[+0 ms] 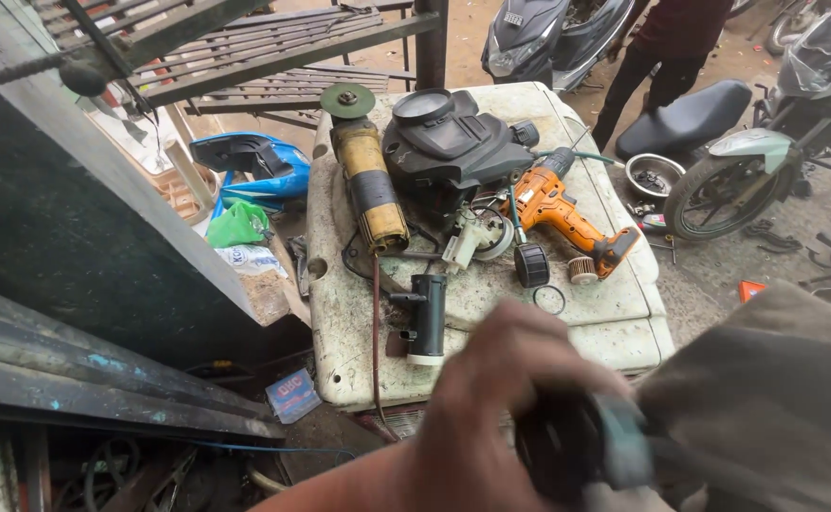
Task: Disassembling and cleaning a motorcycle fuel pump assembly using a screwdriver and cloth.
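- Dirty white plastic tabletop (615, 332) filling the centre of the view, stained and scuffed, strewn with tools and parts.
- Grey-brown cloth (776, 398) bunched at lower right, draped over whatever lies beneath; right hand not visible under it, so grip impossible to tell.
- Left hand (491, 417) low in the foreground, blurred, fingers curled around a dark round part (567, 446) with a bluish-grey collar, held just in front of the cloth and below the table's near edge.
- Black engine-like housing (449, 142) with a round cap, sitting at the far middle of the tabletop.
- Yellow angle grinder (370, 185) lying lengthwise left of the housing, green disc at its far end, cord trailing down over the near edge.
- Orange cordless drill (567, 213) right of the housing, chuck pointing away, handle toward the right edge.
- Black cylindrical part (428, 318) with a white base, standing apart near the front left of the tabletop.
- Small black knob (531, 265), ribbed spool (581, 270) and thin ring (549, 300) clustered just beside the drill's handle.
- Parked motorcycles (776, 142) and a person's legs (653, 76) beyond the table, on bare dirt.
- Blue motorcycle panel (254, 161) and green bag (237, 226) on the ground left of the table.
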